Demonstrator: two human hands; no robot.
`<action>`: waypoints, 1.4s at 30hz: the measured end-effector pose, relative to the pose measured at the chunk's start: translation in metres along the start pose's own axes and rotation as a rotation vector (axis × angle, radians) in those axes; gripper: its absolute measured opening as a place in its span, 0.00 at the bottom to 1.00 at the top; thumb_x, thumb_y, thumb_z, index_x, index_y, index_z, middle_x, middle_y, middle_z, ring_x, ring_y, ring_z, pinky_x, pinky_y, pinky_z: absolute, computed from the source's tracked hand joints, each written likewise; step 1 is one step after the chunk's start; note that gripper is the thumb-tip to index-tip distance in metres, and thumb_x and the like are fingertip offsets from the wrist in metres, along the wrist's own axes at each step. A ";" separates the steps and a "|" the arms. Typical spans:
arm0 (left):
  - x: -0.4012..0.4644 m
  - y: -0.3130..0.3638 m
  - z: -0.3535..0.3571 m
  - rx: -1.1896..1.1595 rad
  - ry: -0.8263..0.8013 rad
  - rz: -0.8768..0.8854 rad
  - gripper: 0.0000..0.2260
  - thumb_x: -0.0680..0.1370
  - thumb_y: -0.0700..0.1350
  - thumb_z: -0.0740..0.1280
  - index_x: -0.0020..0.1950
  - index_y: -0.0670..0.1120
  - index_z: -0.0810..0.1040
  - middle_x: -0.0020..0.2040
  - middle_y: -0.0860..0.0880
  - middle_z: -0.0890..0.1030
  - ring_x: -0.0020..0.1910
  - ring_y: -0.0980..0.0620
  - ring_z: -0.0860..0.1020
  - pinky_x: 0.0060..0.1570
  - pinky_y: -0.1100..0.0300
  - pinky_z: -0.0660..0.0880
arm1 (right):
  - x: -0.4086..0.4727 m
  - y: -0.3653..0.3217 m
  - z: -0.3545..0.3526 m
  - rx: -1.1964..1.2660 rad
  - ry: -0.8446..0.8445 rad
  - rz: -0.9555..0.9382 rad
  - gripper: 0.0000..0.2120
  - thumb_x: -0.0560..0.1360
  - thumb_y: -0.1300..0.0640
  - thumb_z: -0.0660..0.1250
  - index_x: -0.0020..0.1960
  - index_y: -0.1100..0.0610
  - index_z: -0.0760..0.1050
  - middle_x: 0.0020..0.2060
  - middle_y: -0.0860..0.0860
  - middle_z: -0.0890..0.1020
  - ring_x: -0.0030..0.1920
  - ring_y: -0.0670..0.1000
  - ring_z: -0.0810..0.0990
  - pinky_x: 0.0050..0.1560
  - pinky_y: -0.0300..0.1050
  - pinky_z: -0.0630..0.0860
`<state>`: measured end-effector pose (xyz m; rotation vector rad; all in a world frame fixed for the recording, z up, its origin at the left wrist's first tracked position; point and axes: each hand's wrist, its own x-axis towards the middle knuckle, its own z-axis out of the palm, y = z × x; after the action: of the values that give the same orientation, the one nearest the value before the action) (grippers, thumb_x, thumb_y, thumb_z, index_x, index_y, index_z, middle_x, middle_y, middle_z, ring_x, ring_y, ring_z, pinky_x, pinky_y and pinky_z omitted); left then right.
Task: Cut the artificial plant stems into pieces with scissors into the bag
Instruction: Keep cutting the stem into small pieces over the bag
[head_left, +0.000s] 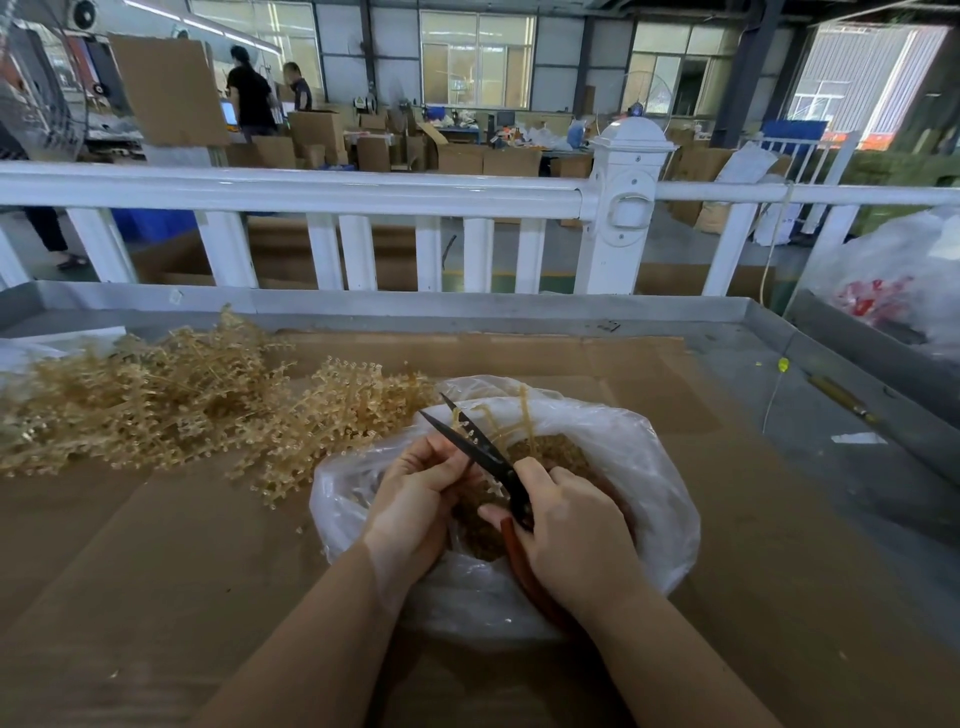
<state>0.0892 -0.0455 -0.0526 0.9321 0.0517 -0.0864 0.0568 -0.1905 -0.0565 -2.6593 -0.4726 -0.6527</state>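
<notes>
Two hands: right (576, 535) grips black-bladed scissors (480, 452), left (415, 499) apparently pinches a beaded stem (511, 423) over the crinkly bag (644, 467).

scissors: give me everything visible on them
The scissors have two dark, pointed blades, open in a narrow V, tips toward the railing, and reddish-brown handles. The right hand grips the handles. They hang over the open clear plastic bag, blades straddling a tan plant stem held by the left hand. Pivot partly hidden.

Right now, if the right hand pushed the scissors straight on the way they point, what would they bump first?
Probably the stem that the left hand holds over the bag: the right hand has the scissors open around it. Depth is hard to judge.
</notes>
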 end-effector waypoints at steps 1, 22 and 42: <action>0.000 0.000 0.000 0.001 -0.006 -0.006 0.10 0.77 0.29 0.59 0.41 0.40 0.75 0.33 0.46 0.80 0.30 0.54 0.80 0.32 0.64 0.78 | 0.000 0.000 0.000 0.003 0.008 -0.002 0.19 0.76 0.39 0.60 0.57 0.52 0.73 0.41 0.50 0.79 0.41 0.50 0.78 0.41 0.41 0.75; -0.001 0.001 -0.001 -0.158 0.059 0.093 0.09 0.76 0.30 0.61 0.48 0.41 0.77 0.38 0.48 0.84 0.37 0.55 0.83 0.38 0.65 0.80 | -0.003 -0.003 0.000 -0.014 0.100 -0.014 0.17 0.73 0.41 0.66 0.49 0.54 0.76 0.33 0.49 0.78 0.32 0.49 0.77 0.31 0.40 0.73; -0.005 0.004 0.006 -0.061 0.137 0.102 0.12 0.76 0.26 0.58 0.43 0.40 0.76 0.39 0.45 0.76 0.33 0.55 0.82 0.31 0.65 0.78 | -0.005 -0.005 0.001 -0.036 0.075 0.004 0.17 0.72 0.41 0.67 0.51 0.53 0.75 0.35 0.50 0.78 0.35 0.51 0.77 0.32 0.42 0.73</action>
<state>0.0846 -0.0478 -0.0450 0.8768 0.1331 0.0736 0.0509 -0.1873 -0.0582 -2.6576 -0.4387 -0.7633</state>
